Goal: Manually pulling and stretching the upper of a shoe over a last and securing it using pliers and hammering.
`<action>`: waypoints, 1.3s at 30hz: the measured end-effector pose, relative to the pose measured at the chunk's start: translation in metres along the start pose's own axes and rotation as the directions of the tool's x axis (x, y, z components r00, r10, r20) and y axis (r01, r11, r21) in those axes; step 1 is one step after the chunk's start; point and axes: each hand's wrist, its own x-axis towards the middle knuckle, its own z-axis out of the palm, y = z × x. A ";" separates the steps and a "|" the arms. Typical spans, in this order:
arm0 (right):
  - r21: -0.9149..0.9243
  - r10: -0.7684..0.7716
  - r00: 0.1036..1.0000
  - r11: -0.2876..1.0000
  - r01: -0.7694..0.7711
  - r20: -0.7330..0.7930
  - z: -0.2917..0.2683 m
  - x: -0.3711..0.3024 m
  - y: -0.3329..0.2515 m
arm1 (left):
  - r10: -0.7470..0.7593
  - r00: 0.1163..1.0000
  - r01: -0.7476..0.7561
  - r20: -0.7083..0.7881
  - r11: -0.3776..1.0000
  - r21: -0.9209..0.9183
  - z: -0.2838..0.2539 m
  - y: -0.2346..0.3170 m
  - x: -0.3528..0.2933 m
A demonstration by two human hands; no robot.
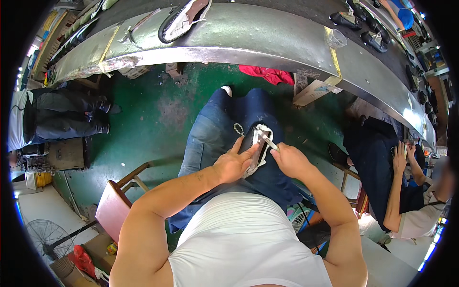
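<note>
On my lap lies a dark shoe upper on its side, its open underside edged in ragged white [264,158]. My left hand [234,164] grips it at the near left, with fingers stretched along its edge. In my right hand [289,160] is a slim tool with a pale handle [268,140], pinched between thumb and fingers. The tool's far end reaches into the underside of the shoe; whether it is a brush or a blade I cannot make out. A small beaded loop [238,128] shows just beyond my left fingertips.
Ahead runs a metal-edged bench [229,33] bearing an unfinished shoe [180,21], a pincer-like tool [136,29], a clear plastic cup [336,39] and several black shoes [374,41]. Co-workers sit to the right [377,167] and left [62,115]. A pink-seated chair [112,210] stands at my left.
</note>
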 end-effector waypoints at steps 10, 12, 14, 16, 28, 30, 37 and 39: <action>0.020 -0.017 0.997 1.000 0.015 0.077 0.001 -0.021 -0.011 | -0.192 0.977 0.149 -0.093 0.927 -0.344 0.030 -0.014 -0.033; 0.323 -0.117 0.992 0.938 0.126 -0.047 0.012 -0.032 -0.015 | -0.374 0.927 0.303 -0.028 0.791 -0.531 0.022 -0.008 -0.033; 0.199 -0.107 0.994 0.975 0.101 0.023 0.027 -0.035 -0.012 | -0.345 0.939 0.292 -0.003 0.801 -0.523 0.017 -0.009 -0.030; 0.075 -0.049 0.984 0.997 0.036 0.173 0.022 -0.034 -0.018 | -0.297 0.955 0.269 0.030 0.812 -0.518 0.015 -0.011 -0.032; 0.052 -0.098 0.989 0.994 0.092 0.113 0.039 -0.047 -0.017 | -0.229 0.953 0.298 0.197 0.822 -0.486 -0.005 -0.011 -0.030; 0.179 -0.097 0.991 0.981 0.079 0.095 0.038 -0.045 -0.006 | -0.178 0.975 0.219 0.132 0.868 -0.446 -0.003 -0.026 -0.026; 0.733 0.113 0.991 0.680 -0.022 -0.075 0.052 -0.070 0.032 | -0.056 0.976 0.047 -0.209 0.998 -0.047 -0.096 0.018 -0.025; 0.776 0.133 0.989 0.630 -0.036 -0.062 0.053 -0.073 0.039 | 0.043 0.965 -0.087 -0.261 0.983 -0.162 -0.130 0.033 -0.021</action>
